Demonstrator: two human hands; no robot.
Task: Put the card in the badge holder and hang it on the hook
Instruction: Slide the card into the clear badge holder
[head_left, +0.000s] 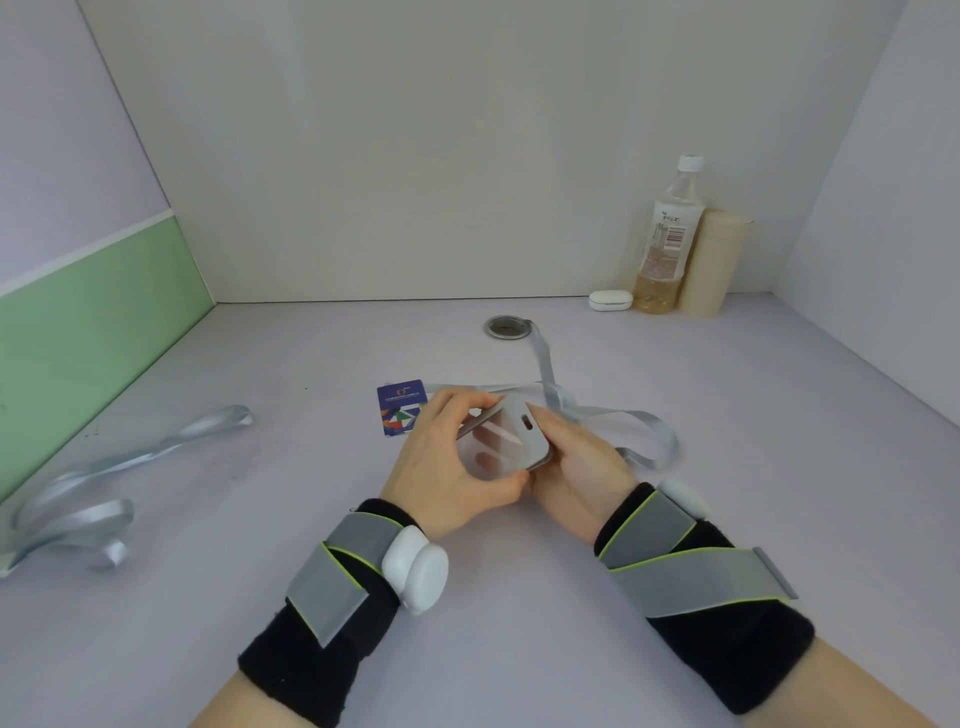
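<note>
A clear badge holder (511, 441) with a slot at its top sits between both hands above the middle of the table. My left hand (447, 467) grips its left edge and lower corner. My right hand (576, 467) holds its right side. Its grey lanyard (613, 415) trails away behind my right hand. The blue card (401, 413) lies flat on the table just beyond my left hand, partly hidden by my fingers. No hook is visible.
A second grey lanyard (104, 483) is coiled at the left edge. A round metal grommet (508, 327) sits in the table further back. A bottle (667, 239), a beige cylinder (714, 262) and a white earbud case (610, 300) stand at the back right.
</note>
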